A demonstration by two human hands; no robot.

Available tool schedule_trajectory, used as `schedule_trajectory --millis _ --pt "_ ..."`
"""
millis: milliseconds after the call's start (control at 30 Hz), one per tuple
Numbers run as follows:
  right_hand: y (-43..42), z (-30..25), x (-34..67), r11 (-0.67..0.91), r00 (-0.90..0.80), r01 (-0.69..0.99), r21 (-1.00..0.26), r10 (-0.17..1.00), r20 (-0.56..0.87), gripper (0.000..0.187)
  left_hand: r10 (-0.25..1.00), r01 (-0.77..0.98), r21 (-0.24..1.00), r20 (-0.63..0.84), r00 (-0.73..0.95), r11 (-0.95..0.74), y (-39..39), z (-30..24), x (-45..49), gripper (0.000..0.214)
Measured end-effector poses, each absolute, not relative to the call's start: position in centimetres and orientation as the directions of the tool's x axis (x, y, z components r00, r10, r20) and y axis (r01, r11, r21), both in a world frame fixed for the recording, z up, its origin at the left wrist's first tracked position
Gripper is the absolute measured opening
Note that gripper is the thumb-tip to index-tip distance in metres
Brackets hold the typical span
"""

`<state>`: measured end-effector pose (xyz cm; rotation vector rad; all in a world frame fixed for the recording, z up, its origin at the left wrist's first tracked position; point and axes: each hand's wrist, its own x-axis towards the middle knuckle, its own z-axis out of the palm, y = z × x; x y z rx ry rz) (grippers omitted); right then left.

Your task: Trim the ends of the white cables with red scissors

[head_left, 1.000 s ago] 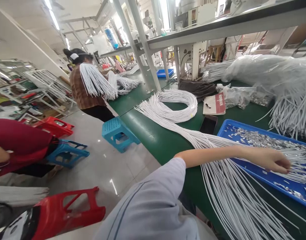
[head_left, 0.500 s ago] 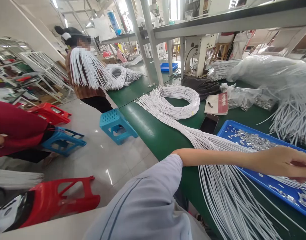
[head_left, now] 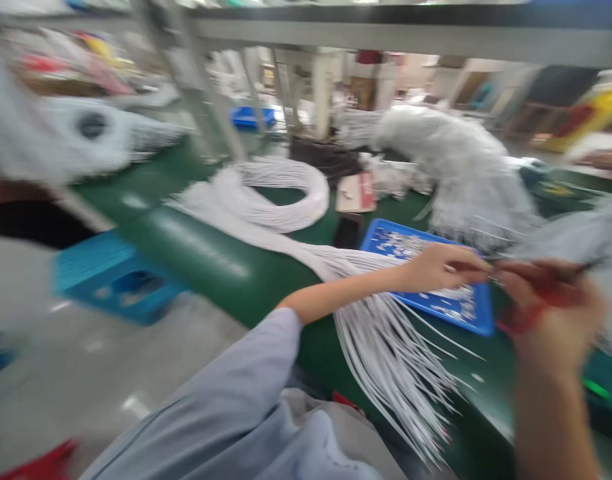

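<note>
My left hand [head_left: 449, 267] reaches over the blue tray [head_left: 486, 323] with its fingertips pinched together; what they hold is too small and blurred to make out. Close by on the right, my right hand [head_left: 561, 320] is closed around a red-handled tool [head_left: 536, 310], smeared by motion, so its kind is unclear. The two hands' fingertips nearly meet. Small silvery metal pieces [head_left: 406, 245] lie in the tray. Under my left forearm a long bundle of white cords [head_left: 376, 333] fans out toward the table's front edge.
A coiled bundle of white cords [head_left: 286, 207] lies on the green table [head_left: 196, 247]. A phone [head_left: 348, 231], a notebook [head_left: 355, 193] and plastic-wrapped cords [head_left: 456, 167] are behind the tray. A blue stool [head_left: 111, 267] stands at left. A metal beam [head_left: 386, 33] crosses above.
The view has swung right, so the scene slides left. My right hand with the red-handled tool has come into view, close to my left hand's fingertips.
</note>
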<state>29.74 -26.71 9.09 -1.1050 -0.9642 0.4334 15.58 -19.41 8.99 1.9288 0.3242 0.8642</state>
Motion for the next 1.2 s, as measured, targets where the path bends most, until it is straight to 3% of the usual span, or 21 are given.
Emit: schedule_trajectory --millis 67,133,267,633,1200 --pt "-27.5 9.7 29.9 0.415 0.41 0.145 -0.898 0.801 0.436 0.035 0.587 -0.196 0.848 0.49 0.645 -0.492 -19.5 8.9 15.4 0.009" --pt "-27.1 9.9 29.6 0.412 0.4 0.236 -0.88 0.784 0.475 0.034 0.591 -0.25 0.846 0.513 0.623 -0.472 -18.8 8.6 15.3 0.014" --pt "-25.4 9.8 29.3 0.433 0.337 0.19 -0.881 0.814 0.473 0.034 0.602 -0.245 0.874 0.47 0.645 -0.419 -17.5 8.5 15.4 0.024" --pt "-26.0 9.8 28.9 0.425 0.349 0.11 -0.899 0.83 0.435 0.032 0.629 -0.231 0.886 0.451 0.633 -0.403 -18.3 8.5 15.1 0.032" --pt "-25.7 9.8 29.3 0.404 0.347 0.205 -0.892 0.822 0.452 0.031 0.656 -0.214 0.869 0.48 0.582 -0.446 -17.8 8.2 15.4 0.035"
